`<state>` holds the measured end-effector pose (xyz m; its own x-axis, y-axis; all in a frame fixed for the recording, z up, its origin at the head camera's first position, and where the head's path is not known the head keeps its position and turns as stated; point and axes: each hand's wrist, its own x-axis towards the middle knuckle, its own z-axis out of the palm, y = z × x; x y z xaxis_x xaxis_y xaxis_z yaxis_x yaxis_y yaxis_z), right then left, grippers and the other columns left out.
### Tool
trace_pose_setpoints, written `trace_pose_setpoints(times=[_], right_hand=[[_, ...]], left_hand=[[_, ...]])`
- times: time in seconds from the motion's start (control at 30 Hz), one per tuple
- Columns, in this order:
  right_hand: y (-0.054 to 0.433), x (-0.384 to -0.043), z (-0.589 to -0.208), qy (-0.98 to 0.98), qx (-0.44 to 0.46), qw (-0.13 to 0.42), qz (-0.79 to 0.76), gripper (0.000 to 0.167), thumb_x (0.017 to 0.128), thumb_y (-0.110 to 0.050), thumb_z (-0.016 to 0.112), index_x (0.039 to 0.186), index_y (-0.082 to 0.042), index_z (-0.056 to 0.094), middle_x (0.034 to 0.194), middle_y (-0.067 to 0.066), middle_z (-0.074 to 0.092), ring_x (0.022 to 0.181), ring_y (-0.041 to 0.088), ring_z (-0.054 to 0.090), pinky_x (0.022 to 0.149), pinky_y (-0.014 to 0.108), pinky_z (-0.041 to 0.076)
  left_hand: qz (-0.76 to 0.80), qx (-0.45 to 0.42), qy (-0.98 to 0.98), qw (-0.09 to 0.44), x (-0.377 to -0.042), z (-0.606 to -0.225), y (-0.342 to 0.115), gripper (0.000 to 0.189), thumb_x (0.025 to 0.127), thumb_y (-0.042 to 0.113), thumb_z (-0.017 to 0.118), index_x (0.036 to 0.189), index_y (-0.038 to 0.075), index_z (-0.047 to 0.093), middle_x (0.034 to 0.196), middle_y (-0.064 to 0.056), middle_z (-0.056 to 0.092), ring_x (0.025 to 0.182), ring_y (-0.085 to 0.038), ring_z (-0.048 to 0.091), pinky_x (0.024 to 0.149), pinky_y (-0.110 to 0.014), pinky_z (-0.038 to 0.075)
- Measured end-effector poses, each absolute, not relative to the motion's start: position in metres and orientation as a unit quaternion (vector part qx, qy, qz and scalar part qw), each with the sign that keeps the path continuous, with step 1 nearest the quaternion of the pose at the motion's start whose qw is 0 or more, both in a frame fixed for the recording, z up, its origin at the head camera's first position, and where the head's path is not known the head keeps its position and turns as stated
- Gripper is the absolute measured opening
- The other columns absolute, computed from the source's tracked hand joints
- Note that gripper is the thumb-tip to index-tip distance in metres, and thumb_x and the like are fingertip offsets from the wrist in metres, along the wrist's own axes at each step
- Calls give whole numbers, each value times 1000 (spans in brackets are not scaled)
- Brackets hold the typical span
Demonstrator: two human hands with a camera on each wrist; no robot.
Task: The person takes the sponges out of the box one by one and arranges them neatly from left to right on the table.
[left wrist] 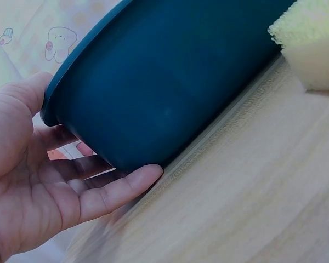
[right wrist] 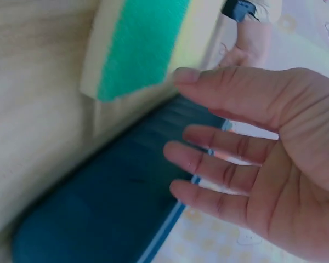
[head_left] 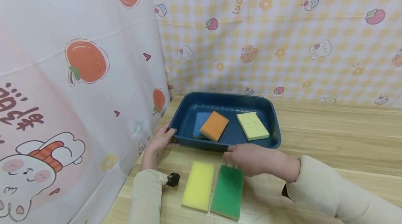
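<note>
A dark blue rectangular pan (head_left: 176,141) stands on the table. My left hand (head_left: 160,141) grips its near left corner; in the left wrist view the thumb is at the rim and the fingers lie against the wall below. Inside the pan, an orange sponge (head_left: 215,125) leans over a blue sponge (head_left: 198,122), with a pale yellow sponge (head_left: 253,126) to their right. My right hand (head_left: 251,157), slightly blurred, hovers by the front wall, fingers extended and holding nothing. Just below it lies a green-topped sponge (head_left: 227,192), beside a yellow sponge (head_left: 199,186).
The wooden table (head_left: 329,140) extends to the right of the pan. A patterned cloth (head_left: 282,42) hangs behind it, and another printed cloth (head_left: 125,60) borders the table's left edge, close to my left hand.
</note>
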<state>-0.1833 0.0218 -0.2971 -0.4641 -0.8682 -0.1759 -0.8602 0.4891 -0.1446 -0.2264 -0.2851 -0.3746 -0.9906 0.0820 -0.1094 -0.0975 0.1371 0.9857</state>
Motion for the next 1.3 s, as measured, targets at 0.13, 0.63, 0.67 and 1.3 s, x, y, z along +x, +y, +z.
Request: trace_pose_setpoints(times=[0.13,0.63,0.67,1.3], right_hand=[[20,-194,-285,846,-518,118,-53,29,72,7,58,97,-8,59,84,-2,55,70,10,46,61,21,43],[2,-276,-275,859,-505,78,-24,30,72,3,67,101,-1,61,97,9,58,88,23,54,73,33,48],[1,-280,-275,862,-500,74,-14,32,72,2,68,103,-1,61,98,9,58,88,23,54,73,33,48],[-27,-326,-311,890,-453,38,34,60,69,7,70,123,-10,52,121,15,53,105,30,51,89,43,44]], left_hand=[[656,-3,752,66,-226,-374,-288,45,96,11,33,139,2,27,126,-30,42,87,-27,60,73,-43,52],[664,-16,746,57,-225,-377,-287,45,94,10,36,137,3,29,122,-29,44,88,-30,59,70,-43,52],[663,-14,746,56,-225,-377,-286,45,94,10,36,137,3,29,122,-29,44,89,-30,59,70,-43,52],[672,-4,740,43,-225,-378,-281,44,93,9,37,136,4,33,119,-28,46,85,-29,59,68,-45,52]])
